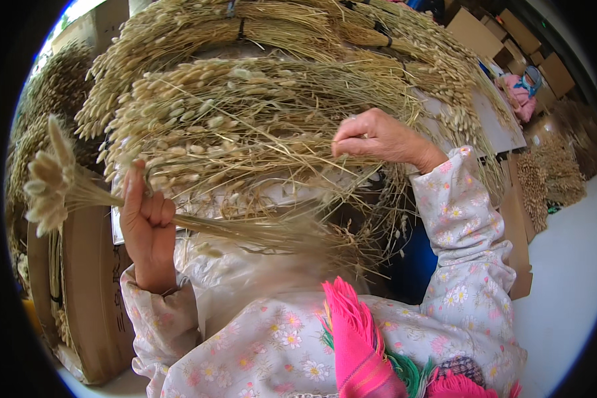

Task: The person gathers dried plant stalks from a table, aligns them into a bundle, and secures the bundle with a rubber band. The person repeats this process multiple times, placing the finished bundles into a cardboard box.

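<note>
So far only a thin bunch of dried grass stems (pixel 73 189) is gathered, clenched in the left hand (pixel 147 229). The right hand (pixel 378 138) pinches single stems from the loose heap (pixel 245 126) on the table (pixel 494 126). By the look of it, most of that heap is yet unsorted.

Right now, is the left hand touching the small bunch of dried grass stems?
Touching. The head view shows the left hand closed around the small bunch of dried grass stems, fingers wrapped over the stalks with no gap.
</note>
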`<action>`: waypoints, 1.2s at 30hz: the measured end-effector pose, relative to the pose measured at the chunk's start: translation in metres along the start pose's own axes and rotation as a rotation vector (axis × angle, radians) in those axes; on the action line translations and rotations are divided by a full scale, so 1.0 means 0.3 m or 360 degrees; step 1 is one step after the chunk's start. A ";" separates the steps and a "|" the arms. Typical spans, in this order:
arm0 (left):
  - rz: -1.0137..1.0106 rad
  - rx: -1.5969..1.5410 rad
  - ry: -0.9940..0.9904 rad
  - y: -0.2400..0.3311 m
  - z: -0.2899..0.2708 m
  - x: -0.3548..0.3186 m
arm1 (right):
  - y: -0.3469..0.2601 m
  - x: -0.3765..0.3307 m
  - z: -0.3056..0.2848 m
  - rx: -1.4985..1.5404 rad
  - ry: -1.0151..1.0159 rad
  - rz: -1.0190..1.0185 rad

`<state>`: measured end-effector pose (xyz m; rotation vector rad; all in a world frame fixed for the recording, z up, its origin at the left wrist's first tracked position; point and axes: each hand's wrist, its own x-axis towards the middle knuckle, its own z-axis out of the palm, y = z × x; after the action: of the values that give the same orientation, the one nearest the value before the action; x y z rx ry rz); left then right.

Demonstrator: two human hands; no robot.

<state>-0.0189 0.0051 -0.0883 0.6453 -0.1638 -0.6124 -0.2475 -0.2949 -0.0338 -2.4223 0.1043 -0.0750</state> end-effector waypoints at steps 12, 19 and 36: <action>-0.0019 -0.0015 -0.0249 0.006 -0.051 -0.030 | 0.045 -0.105 -0.005 -0.0591 0.0664 -0.0012; -0.0048 -0.0079 -0.0469 0.001 -0.025 -0.073 | -0.190 0.061 0.350 0.0057 0.0188 -0.0408; -0.0065 -0.0033 -0.0651 -0.036 0.039 -0.079 | -0.150 0.123 0.369 0.0165 0.0573 -0.0507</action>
<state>-0.0471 0.0062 -0.0847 0.4985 -0.5258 -0.7805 -0.1992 -0.1922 -0.0867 -2.2779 -0.1211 -0.6452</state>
